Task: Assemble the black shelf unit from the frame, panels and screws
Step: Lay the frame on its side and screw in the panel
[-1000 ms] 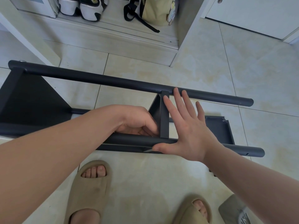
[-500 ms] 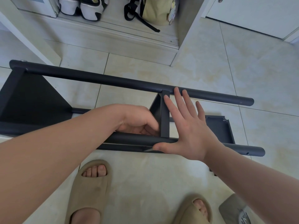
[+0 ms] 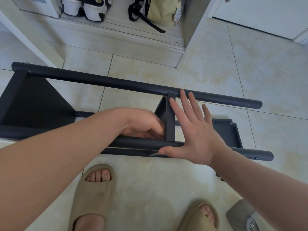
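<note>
The black shelf frame lies on its side on the tiled floor, with a far tube [image 3: 116, 83] and a near tube [image 3: 250, 153] running left to right. A black panel [image 3: 170, 120] stands on edge between them in the middle; another panel [image 3: 30, 104] fills the left end. My right hand [image 3: 198, 129] presses flat with straight fingers against the middle panel's right face, thumb on the near tube. My left hand [image 3: 141, 124] reaches down left of that panel with curled fingers; what they hold is hidden. A loose panel [image 3: 228, 132] lies flat on the floor behind my right hand.
My feet in tan slides [image 3: 93, 194] stand just in front of the frame. A grey object [image 3: 245, 217] sits at the bottom right. Beyond the frame are a white step, shoes [image 3: 86, 5] and a beige bag [image 3: 161, 10]. A white door is at the far right.
</note>
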The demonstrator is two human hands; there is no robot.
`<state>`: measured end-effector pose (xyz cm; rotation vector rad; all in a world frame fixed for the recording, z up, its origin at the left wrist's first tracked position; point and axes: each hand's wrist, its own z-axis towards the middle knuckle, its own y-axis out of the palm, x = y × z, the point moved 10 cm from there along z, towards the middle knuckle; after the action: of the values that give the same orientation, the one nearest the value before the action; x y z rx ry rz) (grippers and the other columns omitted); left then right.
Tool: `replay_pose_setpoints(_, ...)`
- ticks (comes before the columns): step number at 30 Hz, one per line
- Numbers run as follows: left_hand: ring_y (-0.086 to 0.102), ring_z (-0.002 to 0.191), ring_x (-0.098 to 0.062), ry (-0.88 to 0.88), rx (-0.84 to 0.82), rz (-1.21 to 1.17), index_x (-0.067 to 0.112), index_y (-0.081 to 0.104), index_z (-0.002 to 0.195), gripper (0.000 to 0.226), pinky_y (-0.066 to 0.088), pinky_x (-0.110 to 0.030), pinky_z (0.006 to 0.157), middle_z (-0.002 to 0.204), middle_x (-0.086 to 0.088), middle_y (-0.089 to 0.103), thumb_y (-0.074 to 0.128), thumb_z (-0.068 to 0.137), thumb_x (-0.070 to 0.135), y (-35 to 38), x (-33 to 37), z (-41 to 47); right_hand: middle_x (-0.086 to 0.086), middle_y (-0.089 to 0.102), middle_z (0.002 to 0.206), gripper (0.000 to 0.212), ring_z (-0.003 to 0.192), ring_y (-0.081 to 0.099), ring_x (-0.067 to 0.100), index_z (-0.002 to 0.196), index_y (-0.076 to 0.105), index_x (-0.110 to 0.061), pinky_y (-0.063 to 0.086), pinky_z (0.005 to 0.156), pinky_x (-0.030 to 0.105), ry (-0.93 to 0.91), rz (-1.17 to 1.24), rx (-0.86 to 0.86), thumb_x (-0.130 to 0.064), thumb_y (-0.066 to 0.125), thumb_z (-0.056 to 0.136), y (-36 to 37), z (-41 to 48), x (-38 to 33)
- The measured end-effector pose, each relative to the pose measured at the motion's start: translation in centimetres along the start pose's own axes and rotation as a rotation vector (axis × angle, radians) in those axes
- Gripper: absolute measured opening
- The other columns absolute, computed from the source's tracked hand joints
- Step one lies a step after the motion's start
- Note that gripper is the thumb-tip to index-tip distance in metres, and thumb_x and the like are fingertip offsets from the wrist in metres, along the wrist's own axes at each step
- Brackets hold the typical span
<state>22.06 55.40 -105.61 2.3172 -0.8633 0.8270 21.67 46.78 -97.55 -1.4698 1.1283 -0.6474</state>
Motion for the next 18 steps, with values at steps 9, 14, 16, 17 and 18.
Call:
replay_pose_setpoints(9, 0.069, 0.072, -0.016, 0.026, 0.019, 0.039, 0.008, 0.074, 0.086, 0.019, 0.054, -0.026, 0.073, 0.084, -0.008, 0.072, 0.061, 0.089, -0.005, -0.25, 0.1, 0.01, -0.007, -0.035, 0.162, 0.125, 0.148, -0.034, 0.016, 0.158, -0.019, -0.034, -0.006, 0.123, 0.058, 0.006, 0.006, -0.006, -0.099, 0.033, 0.064, 0.02, 0.0, 0.01)
replay_pose_setpoints(14, 0.07, 0.091, -0.026, -0.003, -0.005, -0.013, 0.005, 0.077, 0.089, 0.02, 0.055, -0.037, 0.092, 0.101, -0.019, 0.073, 0.059, 0.09, -0.003, 0.01, -0.13, -0.12, -0.006, -0.034, 0.162, 0.125, 0.148, -0.033, 0.016, 0.158, -0.018, -0.033, -0.005, 0.122, 0.059, 0.002, 0.007, 0.0, -0.098, 0.034, 0.065, 0.01, 0.01, 0.02)
replay_pose_setpoints(16, 0.07, 0.093, -0.027, 0.006, 0.017, 0.007, 0.003, 0.076, 0.094, 0.015, 0.053, -0.04, 0.097, 0.103, -0.019, 0.074, 0.061, 0.091, 0.0, 0.05, -0.07, -0.01, -0.006, -0.035, 0.162, 0.125, 0.149, -0.033, 0.017, 0.158, -0.018, -0.033, -0.005, 0.122, 0.06, 0.002, 0.003, 0.0, -0.098, 0.035, 0.065, 0.04, -0.01, 0.04)
replay_pose_setpoints(17, 0.07, 0.09, -0.026, 0.014, 0.031, 0.035, 0.002, 0.073, 0.098, 0.014, 0.054, -0.038, 0.094, 0.102, -0.018, 0.074, 0.061, 0.091, 0.001, 0.03, 0.02, 0.0, -0.006, -0.034, 0.162, 0.125, 0.149, -0.033, 0.016, 0.158, -0.018, -0.033, -0.005, 0.122, 0.06, 0.002, 0.003, 0.0, -0.098, 0.035, 0.065, 0.04, -0.01, 0.05)
replay_pose_setpoints(18, 0.07, 0.088, -0.025, 0.021, 0.045, 0.061, 0.0, 0.071, 0.102, 0.015, 0.054, -0.038, 0.092, 0.102, -0.019, 0.073, 0.061, 0.091, 0.001, -0.03, 0.09, 0.0, -0.006, -0.034, 0.162, 0.125, 0.149, -0.033, 0.016, 0.158, -0.018, -0.033, -0.005, 0.122, 0.059, 0.002, 0.002, 0.001, -0.098, 0.035, 0.065, 0.03, -0.01, 0.06)
